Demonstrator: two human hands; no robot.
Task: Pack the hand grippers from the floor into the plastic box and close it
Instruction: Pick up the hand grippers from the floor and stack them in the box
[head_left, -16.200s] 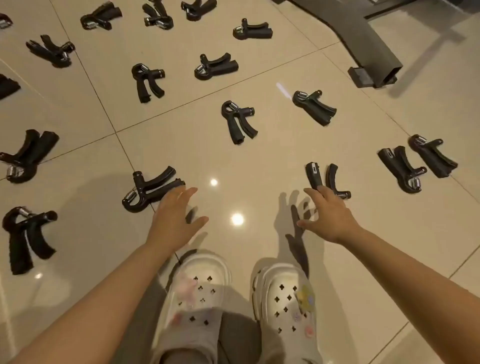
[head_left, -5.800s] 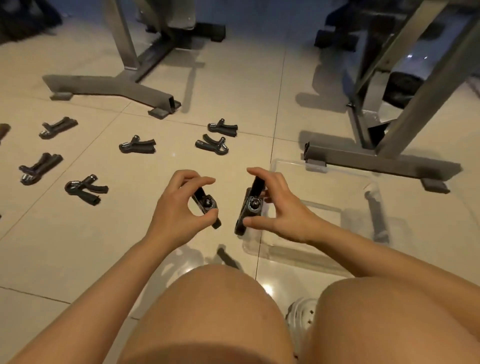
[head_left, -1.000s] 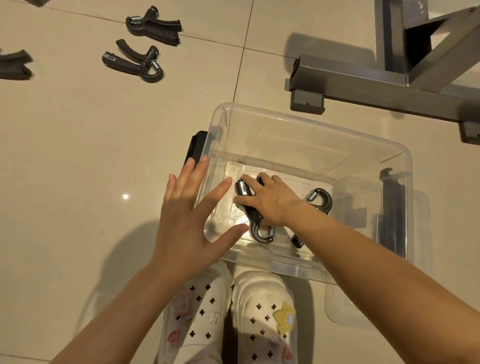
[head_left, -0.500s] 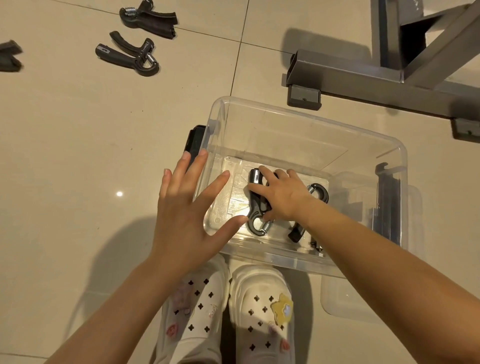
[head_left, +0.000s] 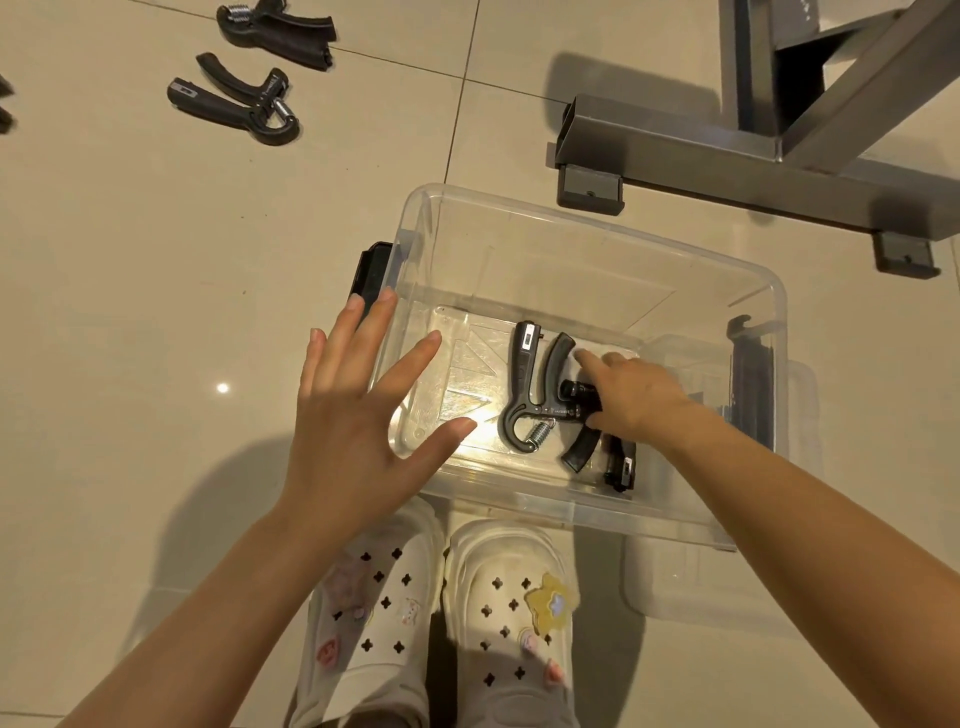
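Observation:
A clear plastic box (head_left: 571, 214) stands open on the tiled floor in front of my feet. Two black hand grippers lie on its bottom: one hand gripper (head_left: 523, 385) with its spring toward me, and a second hand gripper (head_left: 583, 451) partly under my right hand. My right hand (head_left: 635, 396) reaches down into the box, its index finger stretched toward the first gripper's handle, gripping nothing that I can see. My left hand (head_left: 353, 415) hovers over the box's left rim with fingers spread and empty.
Two more hand grippers (head_left: 244, 104) (head_left: 280, 28) lie on the floor at the far left. The clear lid (head_left: 701, 587) lies partly under the box at the right. A grey metal equipment foot (head_left: 727, 161) stands just behind the box. My white clogs (head_left: 509, 597) touch its near side.
My right hand has let go of the hand gripper and slid to the right. That gripper now lies flat in the box. My left hand has barely moved.

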